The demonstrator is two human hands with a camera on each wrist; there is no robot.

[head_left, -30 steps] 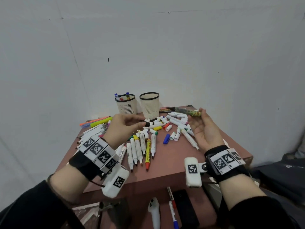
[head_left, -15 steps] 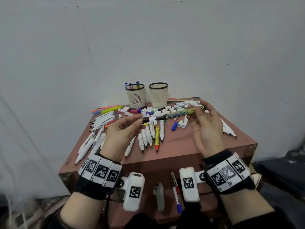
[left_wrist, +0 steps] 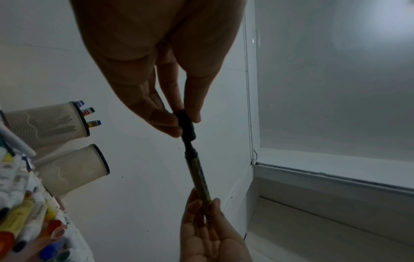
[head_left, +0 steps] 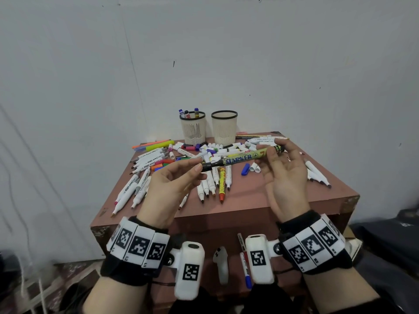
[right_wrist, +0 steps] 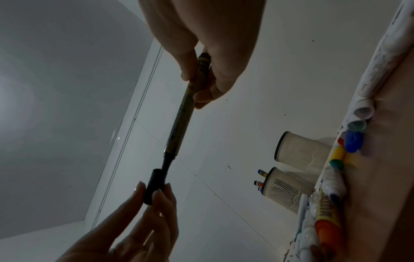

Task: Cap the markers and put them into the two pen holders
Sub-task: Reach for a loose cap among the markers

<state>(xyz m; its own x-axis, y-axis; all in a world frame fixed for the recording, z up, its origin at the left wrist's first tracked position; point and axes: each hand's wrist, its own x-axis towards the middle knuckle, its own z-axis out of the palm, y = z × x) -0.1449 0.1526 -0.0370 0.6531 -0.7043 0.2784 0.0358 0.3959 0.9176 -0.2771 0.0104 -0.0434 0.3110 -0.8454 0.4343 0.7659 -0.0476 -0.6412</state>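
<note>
A yellow-green marker printed MARKER is held level above the table. My right hand pinches its rear end. My left hand pinches a black cap, and the marker's black tip sits partly inside that cap. In the left wrist view the black cap meets the marker barrel. Two cream mesh pen holders stand at the back: the left holder has three markers in it, and the right holder shows nothing inside.
Many loose markers and caps lie scattered over the small brown table, with more white markers at its left and right. A white controller and two markers lie on a lower surface near me. A white wall is behind.
My right hand lifted the yellow-green marker from the back of the table and brought it toward my left hand. The cap and the tip have come together. The view has pulled back.
</note>
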